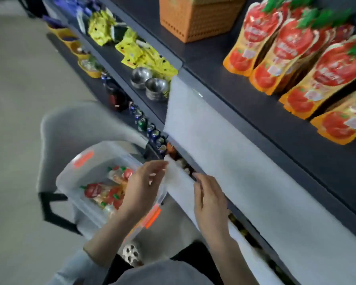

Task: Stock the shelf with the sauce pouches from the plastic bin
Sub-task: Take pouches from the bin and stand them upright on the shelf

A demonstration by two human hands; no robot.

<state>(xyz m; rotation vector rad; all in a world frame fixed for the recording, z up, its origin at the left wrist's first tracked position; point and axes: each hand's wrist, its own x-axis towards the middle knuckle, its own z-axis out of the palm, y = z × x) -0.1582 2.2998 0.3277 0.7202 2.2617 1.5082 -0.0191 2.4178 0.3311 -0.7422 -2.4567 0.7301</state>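
Note:
A clear plastic bin with orange latches stands on a grey chair at lower left. Several red sauce pouches with green caps lie inside it. More red and orange sauce pouches stand in rows on the dark shelf at upper right. My left hand hovers over the bin's right side with loose fingers and holds nothing; its fingertips are near the corner of a white sheet. My right hand is beside the sheet's lower edge, fingers up, with no pouch in it. The picture is blurred.
The white sheet hangs over the shelf's front edge. An orange woven basket stands on the same shelf to the left of the pouches. Lower shelves carry yellow packets, steel bowls and a row of cans. Grey floor lies to the left.

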